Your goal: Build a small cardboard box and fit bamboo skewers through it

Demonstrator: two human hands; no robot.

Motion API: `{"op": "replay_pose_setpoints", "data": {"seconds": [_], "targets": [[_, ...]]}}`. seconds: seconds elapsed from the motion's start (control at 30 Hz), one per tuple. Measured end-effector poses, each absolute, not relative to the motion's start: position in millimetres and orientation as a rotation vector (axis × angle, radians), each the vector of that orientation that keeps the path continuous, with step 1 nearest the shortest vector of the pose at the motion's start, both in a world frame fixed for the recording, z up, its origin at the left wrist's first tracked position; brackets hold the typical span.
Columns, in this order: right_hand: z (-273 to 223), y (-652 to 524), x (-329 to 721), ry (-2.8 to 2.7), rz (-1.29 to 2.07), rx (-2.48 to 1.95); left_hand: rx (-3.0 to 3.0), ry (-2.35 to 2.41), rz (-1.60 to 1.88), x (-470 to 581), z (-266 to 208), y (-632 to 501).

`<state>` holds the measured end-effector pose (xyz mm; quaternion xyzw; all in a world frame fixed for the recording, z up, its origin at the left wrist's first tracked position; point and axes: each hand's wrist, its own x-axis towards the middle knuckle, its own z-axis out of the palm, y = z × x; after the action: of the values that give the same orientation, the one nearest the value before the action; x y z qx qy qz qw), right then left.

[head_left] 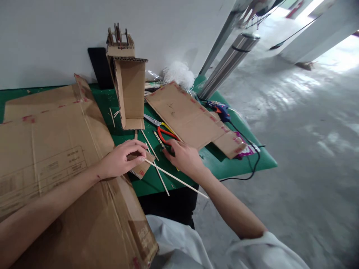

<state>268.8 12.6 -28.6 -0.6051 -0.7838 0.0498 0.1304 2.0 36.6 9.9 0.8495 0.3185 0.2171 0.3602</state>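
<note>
My left hand (126, 158) pinches one end of a thin wooden stick (176, 178), which slants down to the right toward my right forearm. Beneath that hand lies a small piece of cardboard (142, 170). My right hand (183, 157) has its thumb and forefinger closed about the lower end of a patterned pencil (158, 139). Right beside these fingers are the scissors (164, 131), with orange and yellow handles and blades pointing left. Other thin sticks (162, 179) rest on the green tabletop between my hands.
A tall, open cardboard structure (130, 89) stands at the back. Large cardboard (56, 149) covers the left side. A flat cardboard panel (187, 116), a blue glue gun (221, 111) with its cord, and white stringy material (179, 74) lie to the right, near a metal cylinder (228, 65).
</note>
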Motion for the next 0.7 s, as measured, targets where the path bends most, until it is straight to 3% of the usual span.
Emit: {"op": "replay_pose_setpoints", "data": {"seconds": [0.13,0.23,0.33,0.47,0.6,0.7], "targets": [[-20,13,253,-2.566,0.170,-1.738,2.192,0.807,0.556,2,10,37],[-11,17,259,-2.622,0.373,-1.580,2.190,0.817,0.550,1,10,37],[3,22,280,-2.306,0.710,-1.431,2.199,0.823,0.549,1,9,37],[20,18,302,-1.806,1.319,-0.894,2.200,0.803,0.564,2,9,36],[25,15,289,-1.318,1.324,-0.634,2.195,0.816,0.564,4,10,36],[25,24,267,-1.316,1.532,-0.677,2.207,0.819,0.543,4,11,36]]}}
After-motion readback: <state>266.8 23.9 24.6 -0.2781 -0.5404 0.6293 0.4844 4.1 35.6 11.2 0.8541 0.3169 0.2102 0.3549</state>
